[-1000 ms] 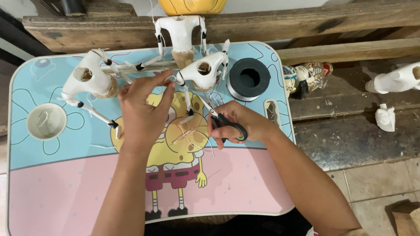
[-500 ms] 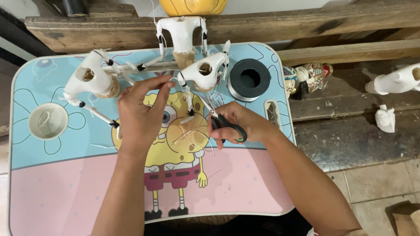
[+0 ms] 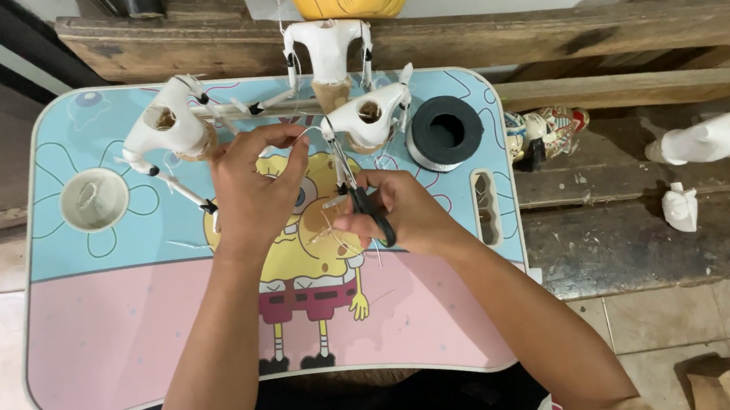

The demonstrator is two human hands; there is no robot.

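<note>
Your left hand (image 3: 252, 187) pinches thin white string (image 3: 313, 132) taut beside the white wooden puppet torso (image 3: 365, 115), your right hand (image 3: 396, 216) grips black-handled scissors (image 3: 365, 201) at it, cut apparently not yet made.

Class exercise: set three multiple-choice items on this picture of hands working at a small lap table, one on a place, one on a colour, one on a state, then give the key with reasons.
1. Where does the black spool stand?
A. on the table's far right part
B. on the floor tiles
C. in the round cup recess

2. What colour is the near band of the table?
A. green
B. pink
C. black

3. What is the right hand doing?
A. lying flat and empty
B. gripping black-handled scissors
C. lifting the spool

Key:
1 A, it sits on the blue part beside a white figure body.
2 B, the strip nearest the person is pink.
3 B, its fingers close round the handles, blades pointing away towards the left hand.
</note>
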